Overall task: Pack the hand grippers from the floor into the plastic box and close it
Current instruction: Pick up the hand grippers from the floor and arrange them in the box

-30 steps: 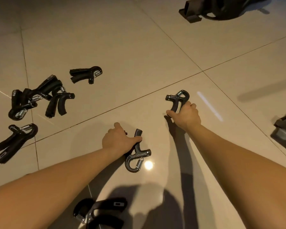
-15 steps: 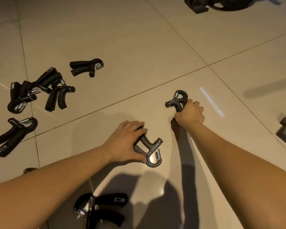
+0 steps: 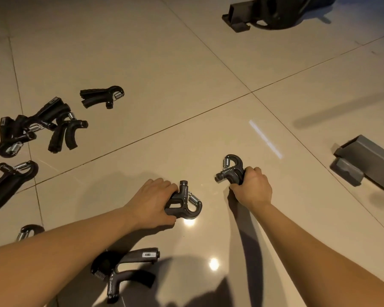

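Note:
My left hand (image 3: 150,202) grips a dark grey hand gripper (image 3: 185,203) by its handles, its spring head pointing right, low over the tiled floor. My right hand (image 3: 252,189) holds a second hand gripper (image 3: 231,168) by the handles, head pointing up and away. Another gripper (image 3: 122,270) lies on the floor under my left forearm. One lone gripper (image 3: 101,96) lies at the upper left, a pile of several grippers (image 3: 36,127) further left, and one more gripper (image 3: 9,182) at the left edge. No plastic box is in view.
A grey metal foot of some equipment (image 3: 364,160) sits on the floor at the right. A dark machine base (image 3: 273,12) stands at the top right. Part of another gripper (image 3: 28,231) peeks out beside my left forearm. The floor is glossy beige tile.
Both hands closed on their grippers and drew them back toward me. The left one's gripper turned so its head points right; the right one's gripper is lifted, head upward.

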The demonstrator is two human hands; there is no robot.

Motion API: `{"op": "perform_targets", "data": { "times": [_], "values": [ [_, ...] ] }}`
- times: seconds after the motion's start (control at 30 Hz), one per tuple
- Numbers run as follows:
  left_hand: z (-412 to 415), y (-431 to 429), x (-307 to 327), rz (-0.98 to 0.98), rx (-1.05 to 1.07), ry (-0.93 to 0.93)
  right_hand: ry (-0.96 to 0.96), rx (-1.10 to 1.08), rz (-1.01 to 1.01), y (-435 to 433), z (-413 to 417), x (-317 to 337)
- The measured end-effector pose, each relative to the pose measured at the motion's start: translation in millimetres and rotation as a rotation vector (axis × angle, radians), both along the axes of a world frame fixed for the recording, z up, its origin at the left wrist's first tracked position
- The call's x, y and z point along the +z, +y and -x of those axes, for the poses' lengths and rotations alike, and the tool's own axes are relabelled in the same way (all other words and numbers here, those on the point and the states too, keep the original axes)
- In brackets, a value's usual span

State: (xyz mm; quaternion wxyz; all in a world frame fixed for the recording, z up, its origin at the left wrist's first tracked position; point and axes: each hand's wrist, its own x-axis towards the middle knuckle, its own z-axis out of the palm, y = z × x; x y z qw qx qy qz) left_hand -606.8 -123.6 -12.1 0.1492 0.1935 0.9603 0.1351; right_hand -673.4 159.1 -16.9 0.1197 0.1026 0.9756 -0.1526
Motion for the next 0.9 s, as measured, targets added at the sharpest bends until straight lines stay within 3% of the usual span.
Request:
{"op": "perform_targets", "data": {
  "times": [0.2, 0.43, 0.7, 0.9],
  "values": [
    [-13.4, 11.0, 49.1, -0.078, -0.027, 0.029, 0.101, -0.016, 0.081, 29.7, -51.8, 48.7],
    [-48.1, 31.0, 150.3, -0.044, -0.131, 0.204, 0.3, 0.027, 0.082, 55.0, -120.0, 162.1],
    [-130.7, 55.1, 292.7, -0.169, -0.21, 0.377, 0.504, 0.035, 0.008, 67.3, -234.5, 303.7],
    [-215.8, 68.4, 367.9, -0.166, -0.263, 0.417, 0.542, 0.049, -0.033, 75.3, -345.7, 387.0]
  ]
}}
